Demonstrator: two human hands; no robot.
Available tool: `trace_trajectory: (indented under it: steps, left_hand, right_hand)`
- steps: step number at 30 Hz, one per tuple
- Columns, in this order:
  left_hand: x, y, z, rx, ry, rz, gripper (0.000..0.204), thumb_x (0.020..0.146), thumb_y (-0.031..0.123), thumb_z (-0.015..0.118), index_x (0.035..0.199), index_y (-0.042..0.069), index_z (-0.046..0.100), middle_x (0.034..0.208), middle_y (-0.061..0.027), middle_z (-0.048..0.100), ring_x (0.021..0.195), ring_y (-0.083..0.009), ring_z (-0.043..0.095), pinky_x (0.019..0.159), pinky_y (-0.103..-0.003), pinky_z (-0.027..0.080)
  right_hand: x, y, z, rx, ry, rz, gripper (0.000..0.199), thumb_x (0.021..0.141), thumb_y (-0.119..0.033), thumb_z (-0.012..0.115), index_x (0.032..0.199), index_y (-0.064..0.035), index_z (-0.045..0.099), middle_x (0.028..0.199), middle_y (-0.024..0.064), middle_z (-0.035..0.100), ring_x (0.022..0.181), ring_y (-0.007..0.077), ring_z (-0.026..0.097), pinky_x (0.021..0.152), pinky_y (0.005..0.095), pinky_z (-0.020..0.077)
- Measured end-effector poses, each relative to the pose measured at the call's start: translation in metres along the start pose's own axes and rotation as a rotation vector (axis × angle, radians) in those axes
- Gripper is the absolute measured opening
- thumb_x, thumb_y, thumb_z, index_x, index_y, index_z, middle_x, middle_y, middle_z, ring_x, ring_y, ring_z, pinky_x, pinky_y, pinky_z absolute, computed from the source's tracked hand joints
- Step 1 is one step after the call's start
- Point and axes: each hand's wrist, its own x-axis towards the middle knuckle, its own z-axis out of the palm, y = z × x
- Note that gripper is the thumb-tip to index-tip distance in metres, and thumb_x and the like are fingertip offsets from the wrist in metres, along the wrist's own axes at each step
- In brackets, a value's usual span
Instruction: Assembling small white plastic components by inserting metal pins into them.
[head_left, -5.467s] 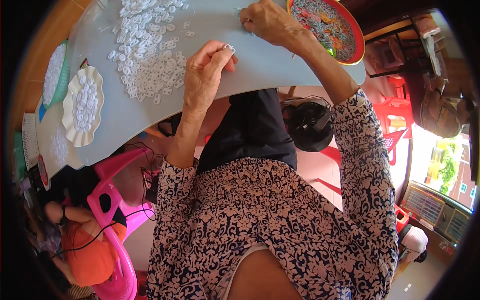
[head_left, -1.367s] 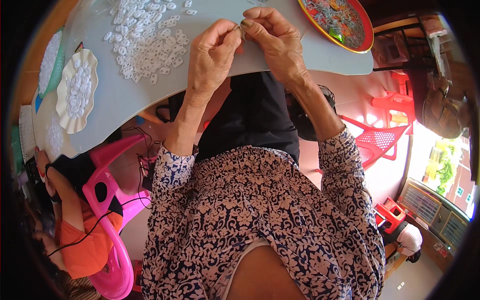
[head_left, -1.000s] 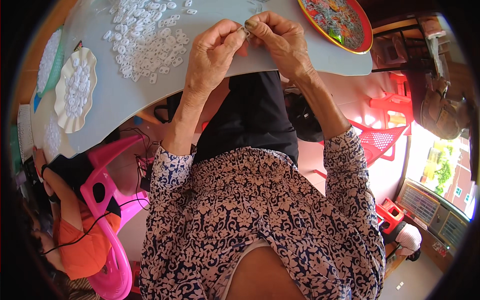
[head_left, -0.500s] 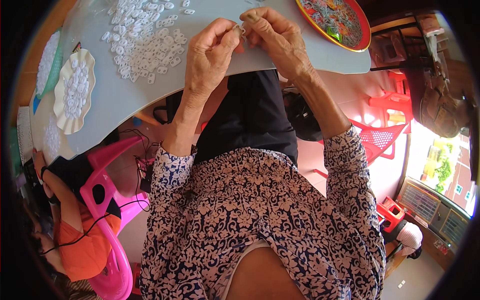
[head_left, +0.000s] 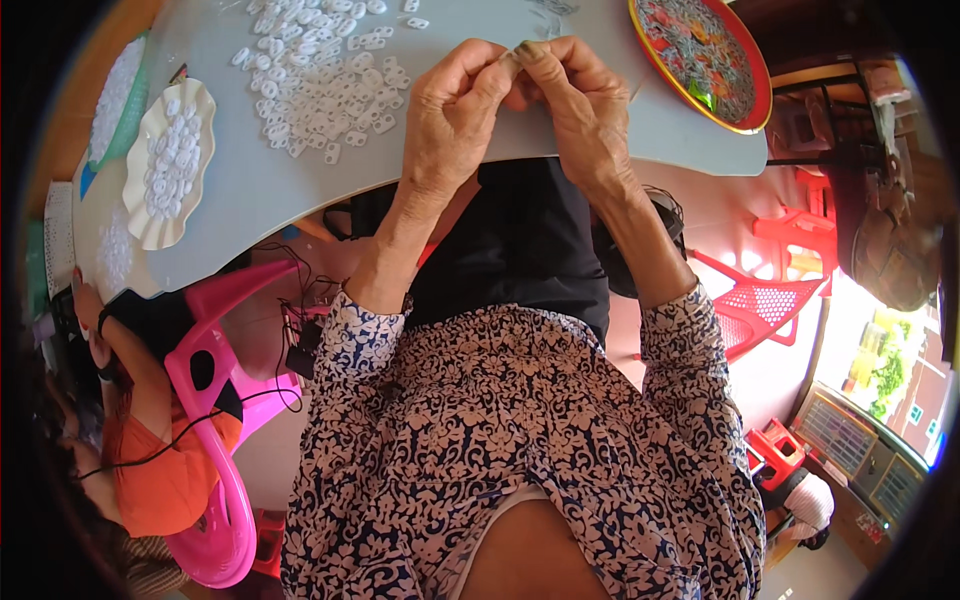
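Grey table (head_left: 250, 195) near pink chair (head_left: 226, 350)

The small pieces (head_left: 322, 105) at the far left look like smooth white plastic, and the tabletop (head_left: 255, 205) is smooth with a soft shine. The pink chair (head_left: 238, 510) at left is glossy plastic; the patterned shirt (head_left: 500, 390) (cloth, surely) appears matt.
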Motion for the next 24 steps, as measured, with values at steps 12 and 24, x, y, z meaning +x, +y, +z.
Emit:
trace_trajectory:
  steps: [12, 24]
  left_hand:
    - [0.004, 0.02, -0.015, 0.245, -0.074, 0.072, 0.013, 0.091, 0.013, 0.054, 0.093, 0.001, 0.058, 0.069, -0.0006, 0.057, 0.065, -0.0059, 0.053, 0.054, -0.021, 0.042]
    - [0.109, 0.005, -0.141, 1.242, -0.328, 0.501, 0.022, 0.081, 0.007, 0.056, 0.101, 0.01, 0.064, 0.092, -0.0094, 0.058, 0.095, -0.0285, 0.052, 0.091, -0.037, 0.038]
  right_hand:
    - [0.002, 0.008, -0.007, 0.093, -0.031, 0.022, 0.018, 0.09, -0.02, 0.063, 0.087, -0.0024, 0.062, 0.074, 0.0003, 0.061, 0.066, 0.0058, 0.052, 0.064, 0.0208, 0.0433]
    - [-0.003, 0.005, -0.01, 0.118, -0.077, 0.007, 0.013, 0.089, -0.013, 0.062, 0.09, -0.0001, 0.059, 0.078, 0.0041, 0.061, 0.065, 0.0062, 0.051, 0.062, 0.0202, 0.0437]
